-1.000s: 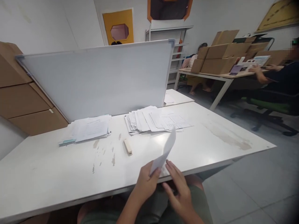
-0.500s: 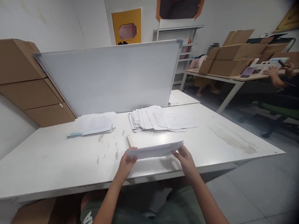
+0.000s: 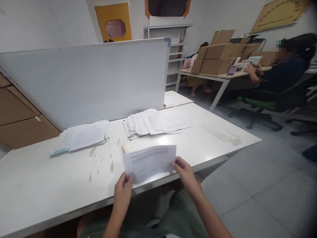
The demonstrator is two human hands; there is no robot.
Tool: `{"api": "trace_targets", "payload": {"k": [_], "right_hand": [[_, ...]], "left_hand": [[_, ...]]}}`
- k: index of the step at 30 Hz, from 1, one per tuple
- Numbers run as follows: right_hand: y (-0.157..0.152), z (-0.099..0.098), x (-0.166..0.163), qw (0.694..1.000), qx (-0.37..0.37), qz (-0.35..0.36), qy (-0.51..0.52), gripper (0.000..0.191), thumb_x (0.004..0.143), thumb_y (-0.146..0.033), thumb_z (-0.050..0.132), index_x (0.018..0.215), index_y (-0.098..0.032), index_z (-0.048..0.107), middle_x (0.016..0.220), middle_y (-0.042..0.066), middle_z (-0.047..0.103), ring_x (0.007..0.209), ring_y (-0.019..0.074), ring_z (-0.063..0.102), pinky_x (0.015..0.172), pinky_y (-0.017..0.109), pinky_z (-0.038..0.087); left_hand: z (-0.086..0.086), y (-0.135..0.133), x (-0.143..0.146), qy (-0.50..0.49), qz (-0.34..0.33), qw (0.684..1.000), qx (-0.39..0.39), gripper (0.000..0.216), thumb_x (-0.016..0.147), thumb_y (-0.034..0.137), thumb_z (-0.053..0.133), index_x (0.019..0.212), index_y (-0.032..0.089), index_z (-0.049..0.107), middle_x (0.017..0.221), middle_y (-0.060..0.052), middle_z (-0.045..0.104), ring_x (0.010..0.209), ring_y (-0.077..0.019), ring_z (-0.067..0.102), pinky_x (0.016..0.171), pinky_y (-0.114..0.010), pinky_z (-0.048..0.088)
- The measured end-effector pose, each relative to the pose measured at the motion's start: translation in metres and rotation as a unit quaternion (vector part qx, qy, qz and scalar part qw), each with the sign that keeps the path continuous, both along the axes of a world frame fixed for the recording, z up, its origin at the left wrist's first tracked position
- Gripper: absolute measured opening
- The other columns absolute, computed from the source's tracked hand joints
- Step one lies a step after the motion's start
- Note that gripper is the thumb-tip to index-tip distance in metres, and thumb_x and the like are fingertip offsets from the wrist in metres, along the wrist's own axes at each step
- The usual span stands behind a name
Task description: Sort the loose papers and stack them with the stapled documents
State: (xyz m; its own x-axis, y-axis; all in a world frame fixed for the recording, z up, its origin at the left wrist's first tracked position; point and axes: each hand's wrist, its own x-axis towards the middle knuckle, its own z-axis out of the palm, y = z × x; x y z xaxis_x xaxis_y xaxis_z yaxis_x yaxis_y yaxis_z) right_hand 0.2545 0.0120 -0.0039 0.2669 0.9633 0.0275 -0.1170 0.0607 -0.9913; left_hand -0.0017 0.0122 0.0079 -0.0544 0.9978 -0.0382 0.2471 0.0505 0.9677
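Observation:
A printed sheet of paper [image 3: 150, 162] is held up at the near edge of the desk, its text facing me. My left hand [image 3: 123, 188] pinches its lower left corner, thumb in front. My right hand [image 3: 183, 170] grips the right edge in the same way. Whether it is one sheet or more, I cannot tell. Behind the paper's upper left corner, a small cream-coloured block [image 3: 125, 148] is partly hidden. Farther back lies a loose, fanned pile of papers [image 3: 148, 124]. To the left is a neater paper stack [image 3: 86, 136] with a teal edge showing.
A whiteboard [image 3: 89, 79] leans upright at the back of the white desk [image 3: 61, 178]. Cardboard boxes [image 3: 19, 112] stand at the left. Across the aisle, a person [image 3: 284, 69] sits at another table with boxes [image 3: 215, 66]; a second person is partly hidden behind them.
The sheet has tilted from nearly flat to facing me, showing its print. Both hands have kept hold and come slightly nearer. My view has turned to the right.

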Motion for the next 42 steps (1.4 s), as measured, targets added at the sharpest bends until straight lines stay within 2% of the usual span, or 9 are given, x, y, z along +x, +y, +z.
{"api": "trace_targets", "payload": {"k": [4, 8, 13, 18, 22, 25, 29, 34, 42], "right_hand": [[-0.02, -0.01, -0.016, 0.997, -0.025, 0.076, -0.012, 0.024, 0.075, -0.043, 0.062, 0.08, -0.019, 0.062, 0.079, 0.004, 0.066, 0.078, 0.0226, 0.06, 0.071, 0.032, 0.047], [-0.019, -0.005, -0.02, 0.983, -0.045, 0.096, -0.15, 0.024, 0.077, -0.032, 0.053, 0.095, -0.02, 0.063, 0.074, 0.001, 0.061, 0.074, 0.0191, 0.056, 0.069, 0.03, 0.044], [0.005, 0.013, -0.02, 0.951, -0.073, 0.122, -0.273, 0.043, 0.08, -0.026, 0.046, 0.122, -0.02, 0.054, 0.072, -0.002, 0.056, 0.072, 0.0177, 0.054, 0.071, 0.029, 0.043], [0.031, 0.015, -0.021, 0.941, -0.107, 0.12, -0.297, 0.05, 0.078, -0.02, 0.047, 0.127, -0.018, 0.054, 0.082, 0.001, 0.062, 0.078, 0.018, 0.058, 0.072, 0.029, 0.044], [0.044, 0.009, -0.018, 0.956, -0.132, 0.093, -0.246, 0.054, 0.076, -0.02, 0.05, 0.13, -0.017, 0.056, 0.085, 0.002, 0.065, 0.076, 0.0159, 0.058, 0.071, 0.027, 0.045], [0.048, 0.007, -0.014, 0.966, -0.148, 0.085, -0.196, 0.056, 0.075, -0.021, 0.052, 0.131, -0.015, 0.056, 0.088, 0.002, 0.066, 0.076, 0.0153, 0.059, 0.073, 0.026, 0.045], [0.052, 0.008, -0.009, 0.97, -0.169, 0.104, -0.14, 0.054, 0.072, -0.023, 0.057, 0.126, -0.014, 0.059, 0.08, 0.001, 0.064, 0.072, 0.0158, 0.058, 0.069, 0.028, 0.045], [0.055, 0.009, -0.003, 0.972, -0.169, 0.13, -0.095, 0.054, 0.069, -0.029, 0.063, 0.121, -0.015, 0.061, 0.076, 0.001, 0.062, 0.07, 0.0163, 0.057, 0.068, 0.029, 0.045], [0.054, 0.0, -0.006, 0.98, -0.136, 0.113, -0.092, 0.054, 0.068, -0.034, 0.061, 0.118, -0.015, 0.062, 0.077, 0.0, 0.06, 0.07, 0.0153, 0.055, 0.065, 0.028, 0.042]], "left_hand": [[-0.015, -0.039, -0.025, -0.01, 0.121, 0.991, -0.053, 0.06, 0.072, 0.059, 0.064, 0.119, 0.023, 0.058, 0.112, -0.009, 0.068, 0.102, -0.0284, 0.065, 0.08, -0.034, 0.054], [-0.011, -0.046, -0.044, -0.011, 0.103, 0.991, -0.088, 0.079, 0.067, 0.056, 0.067, 0.132, 0.019, 0.047, 0.096, -0.009, 0.068, 0.082, -0.0238, 0.067, 0.071, -0.032, 0.054], [0.0, -0.035, -0.042, 0.043, 0.109, 0.99, -0.08, 0.068, 0.07, 0.05, 0.062, 0.128, 0.016, 0.051, 0.094, -0.008, 0.066, 0.085, -0.0221, 0.066, 0.073, -0.03, 0.051], [0.005, -0.02, -0.04, 0.135, 0.08, 0.984, -0.083, 0.055, 0.08, 0.044, 0.05, 0.128, 0.017, 0.051, 0.091, -0.006, 0.066, 0.074, -0.021, 0.066, 0.066, -0.031, 0.049], [0.022, -0.011, -0.037, 0.318, 0.085, 0.943, -0.054, 0.048, 0.086, 0.039, 0.044, 0.129, 0.019, 0.052, 0.093, -0.006, 0.066, 0.069, -0.0199, 0.063, 0.07, -0.034, 0.048], [0.038, 0.011, -0.025, 0.385, 0.067, 0.92, 0.008, 0.042, 0.089, 0.036, 0.041, 0.126, 0.02, 0.055, 0.107, -0.008, 0.065, 0.084, -0.0222, 0.063, 0.076, -0.035, 0.048], [0.044, 0.078, -0.002, 0.402, 0.012, 0.904, 0.145, 0.042, 0.092, 0.033, 0.038, 0.125, 0.015, 0.055, 0.125, -0.013, 0.06, 0.119, -0.0291, 0.051, 0.101, -0.042, 0.041], [0.028, 0.155, 0.018, 0.443, -0.02, 0.889, 0.109, 0.048, 0.093, 0.031, 0.039, 0.132, 0.005, 0.049, 0.138, -0.023, 0.049, 0.131, -0.0373, 0.039, 0.107, -0.052, 0.032], [-0.007, 0.155, 0.015, 0.431, -0.069, 0.885, 0.16, 0.046, 0.096, 0.027, 0.025, 0.125, 0.007, 0.054, 0.131, -0.02, 0.052, 0.126, -0.0294, 0.045, 0.108, -0.046, 0.034]]}}
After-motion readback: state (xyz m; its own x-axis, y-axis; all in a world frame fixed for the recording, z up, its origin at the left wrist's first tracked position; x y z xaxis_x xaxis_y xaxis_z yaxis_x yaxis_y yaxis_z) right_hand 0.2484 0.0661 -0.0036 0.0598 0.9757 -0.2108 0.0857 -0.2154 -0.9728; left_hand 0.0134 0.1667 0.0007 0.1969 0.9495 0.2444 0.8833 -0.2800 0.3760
